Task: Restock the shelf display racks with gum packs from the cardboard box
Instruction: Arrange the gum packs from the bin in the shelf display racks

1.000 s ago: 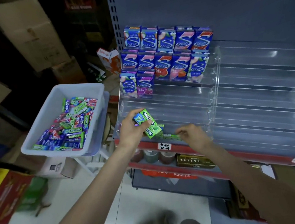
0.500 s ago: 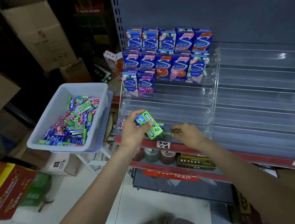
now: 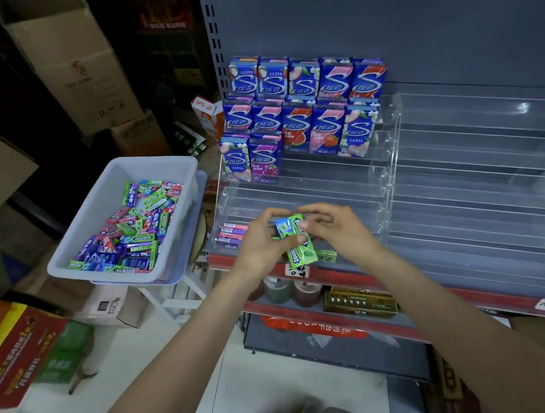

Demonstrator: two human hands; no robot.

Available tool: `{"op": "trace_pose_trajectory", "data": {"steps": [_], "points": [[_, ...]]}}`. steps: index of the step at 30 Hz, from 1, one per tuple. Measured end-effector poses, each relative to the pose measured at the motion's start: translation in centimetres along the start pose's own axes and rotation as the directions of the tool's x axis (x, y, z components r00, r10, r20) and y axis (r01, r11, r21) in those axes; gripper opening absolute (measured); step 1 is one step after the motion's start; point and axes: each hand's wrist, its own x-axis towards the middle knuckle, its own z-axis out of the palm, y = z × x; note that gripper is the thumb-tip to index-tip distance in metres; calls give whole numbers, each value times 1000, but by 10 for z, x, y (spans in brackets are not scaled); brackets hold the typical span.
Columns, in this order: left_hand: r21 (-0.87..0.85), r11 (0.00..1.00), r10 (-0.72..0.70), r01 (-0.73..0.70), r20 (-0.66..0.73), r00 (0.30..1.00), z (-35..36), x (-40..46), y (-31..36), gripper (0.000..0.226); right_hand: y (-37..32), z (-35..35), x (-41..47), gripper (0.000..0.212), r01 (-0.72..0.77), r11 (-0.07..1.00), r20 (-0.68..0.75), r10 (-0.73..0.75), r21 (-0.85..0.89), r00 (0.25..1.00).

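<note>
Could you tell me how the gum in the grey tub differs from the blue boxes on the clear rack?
The gum packs in the tub are slim sticks lying jumbled in mixed green, purple and red. The blue boxes are larger, stand upright, and sit in neat stepped rows. Both are packaged gum.

tub (image 3: 154, 165) left of rack (image 3: 393, 172), packs (image 3: 297, 241) before rack

The green gum pack (image 3: 299, 247) in my left hand (image 3: 257, 242) reads DOUBLEMINT along its side. The same word shows on green packs (image 3: 139, 238) in the grey tub (image 3: 108, 204). The blue boxes (image 3: 307, 107) on the rack carry a big white S; their Chinese lettering is too small for me to read.
</note>
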Motion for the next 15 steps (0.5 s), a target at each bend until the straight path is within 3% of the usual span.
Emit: {"op": "trace_pose_trajectory", "data": {"steps": [4,11,15], "points": [[67,997,-28,29,-13,1000,4,5,2,44,-1,-12,0,34,-41,998,-48,43,56,998],[-37,992,-122,119,-120,985,-5,9,-9,34,19,-28,-3,16,-96,974,-238,144,203,960],[-75,979,-196,187,-133,971,-8,11,-11,32,31,-28,-4,21,-111,974,-273,163,197,948]]}}
